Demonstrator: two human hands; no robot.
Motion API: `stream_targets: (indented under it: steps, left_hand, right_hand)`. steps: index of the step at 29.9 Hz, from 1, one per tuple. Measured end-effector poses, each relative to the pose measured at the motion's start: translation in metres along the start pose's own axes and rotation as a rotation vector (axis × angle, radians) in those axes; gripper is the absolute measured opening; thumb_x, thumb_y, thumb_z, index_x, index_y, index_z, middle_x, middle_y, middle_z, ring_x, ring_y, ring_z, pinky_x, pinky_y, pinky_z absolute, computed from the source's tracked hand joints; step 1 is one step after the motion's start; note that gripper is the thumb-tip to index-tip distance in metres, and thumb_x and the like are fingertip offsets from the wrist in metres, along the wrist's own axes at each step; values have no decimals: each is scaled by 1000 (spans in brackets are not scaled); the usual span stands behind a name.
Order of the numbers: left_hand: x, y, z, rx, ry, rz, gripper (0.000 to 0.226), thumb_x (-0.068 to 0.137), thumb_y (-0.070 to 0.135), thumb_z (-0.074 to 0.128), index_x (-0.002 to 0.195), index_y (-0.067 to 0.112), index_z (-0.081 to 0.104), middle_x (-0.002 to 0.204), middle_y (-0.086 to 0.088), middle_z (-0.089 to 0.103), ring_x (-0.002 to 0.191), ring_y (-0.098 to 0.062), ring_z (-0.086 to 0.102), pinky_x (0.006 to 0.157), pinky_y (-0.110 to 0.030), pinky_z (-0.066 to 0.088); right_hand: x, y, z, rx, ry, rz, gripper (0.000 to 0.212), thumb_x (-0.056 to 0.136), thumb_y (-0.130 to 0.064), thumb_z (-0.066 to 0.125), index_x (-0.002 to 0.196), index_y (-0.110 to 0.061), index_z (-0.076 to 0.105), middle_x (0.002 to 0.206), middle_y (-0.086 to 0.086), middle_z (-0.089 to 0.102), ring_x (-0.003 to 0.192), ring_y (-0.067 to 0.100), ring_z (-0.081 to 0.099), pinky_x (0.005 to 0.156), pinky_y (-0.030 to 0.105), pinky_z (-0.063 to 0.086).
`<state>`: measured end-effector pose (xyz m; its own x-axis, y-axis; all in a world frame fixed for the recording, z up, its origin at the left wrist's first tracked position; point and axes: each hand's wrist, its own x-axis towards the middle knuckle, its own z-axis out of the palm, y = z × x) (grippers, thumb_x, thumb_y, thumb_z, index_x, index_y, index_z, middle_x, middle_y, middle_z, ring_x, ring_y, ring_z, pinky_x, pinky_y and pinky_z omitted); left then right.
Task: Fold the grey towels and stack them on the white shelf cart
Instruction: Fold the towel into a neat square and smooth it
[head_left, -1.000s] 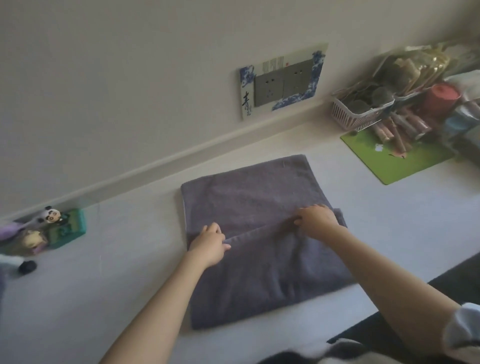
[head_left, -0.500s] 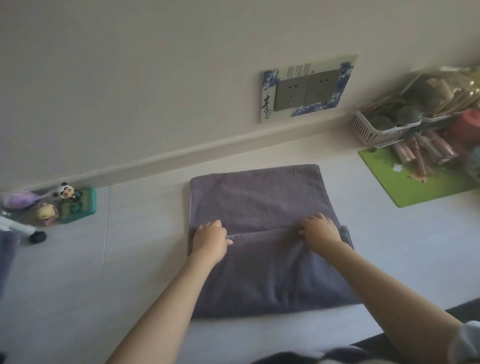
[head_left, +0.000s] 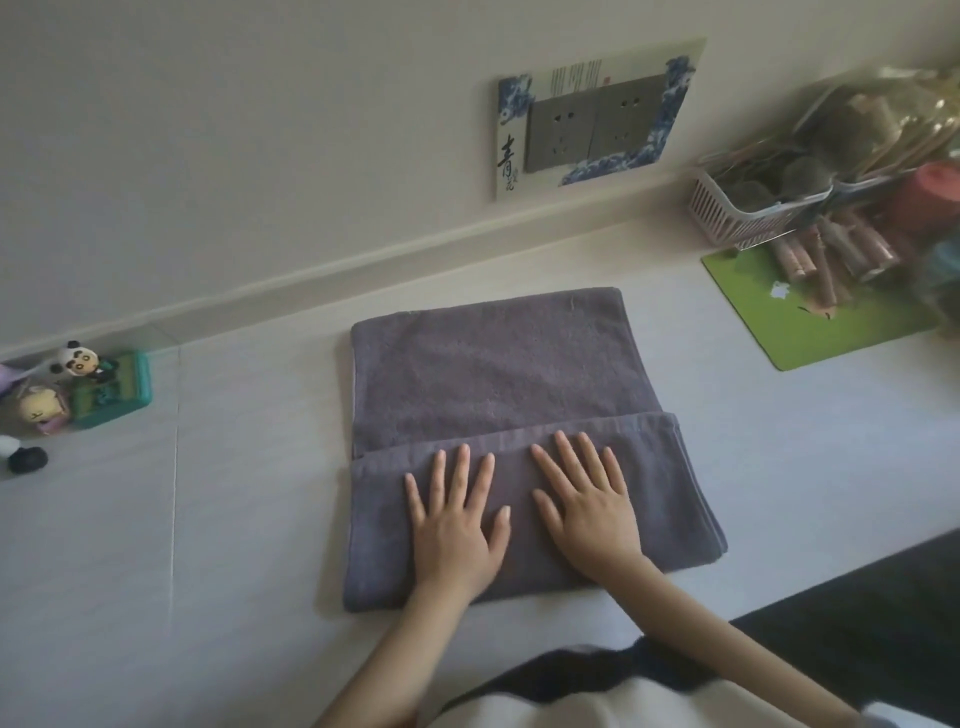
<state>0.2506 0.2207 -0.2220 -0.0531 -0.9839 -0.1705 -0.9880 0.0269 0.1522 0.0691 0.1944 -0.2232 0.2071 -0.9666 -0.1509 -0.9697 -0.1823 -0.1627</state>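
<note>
Our left hand (head_left: 453, 525) and right hand (head_left: 586, 506) lie flat, fingers straight, gripping nothing, on near flap of grey towel (head_left: 493, 374). Unfolded part lies beyond fingertips; fold edge runs left-right, both hands equally near.

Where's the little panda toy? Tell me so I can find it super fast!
Follow the pale wall down to the far left edge of the white tabletop. Beside a teal plastic box stands a cluster of small figurines. The black-and-white panda figurine is the topmost, above a pale-yellow-headed doll.
</note>
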Motion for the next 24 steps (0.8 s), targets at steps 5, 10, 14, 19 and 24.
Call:
stream_targets:
  steps: [5,10,14,19,24]
  left_hand:
    - [-1,-36,-2,25,45,-208,67,86,57,33,145,26,37,152,-7,35,140,-38,26,105,-69,16]
    - [-1,-47,-3,-12,29,-236,68,86,56,32,145,23,38,152,-11,32,139,-43,22,102,-70,22]
    - [-2,-43,-7,-39,117,-180,64,85,52,37,139,18,47,149,-16,37,138,-40,28,109,-63,8]
    - [-31,-28,-10,-291,301,332,26,82,46,59,96,25,66,102,4,55,93,-20,54,84,-32,35]
    - [-48,-37,7,-357,193,420,37,73,50,69,101,26,69,95,7,57,87,-13,49,78,-28,39]
  right_hand:
    - [-4,40,-6,-17,15,260,64,88,-63,10,147,-41,12,158,-2,12,146,27,3,117,49,0]
    - [-6,52,-9,-17,-9,297,69,83,-65,1,148,-41,6,159,0,3,146,29,-5,116,53,1]
    - [-10,50,-12,9,21,241,66,87,-60,6,148,-36,16,159,1,10,146,26,-1,117,45,-8]
    - [-39,24,-10,223,240,-135,45,96,-50,31,116,-27,64,124,1,61,115,23,43,96,47,36]
    - [-62,16,1,315,184,-235,48,89,-64,39,101,-29,70,115,-4,63,106,17,48,92,30,33]
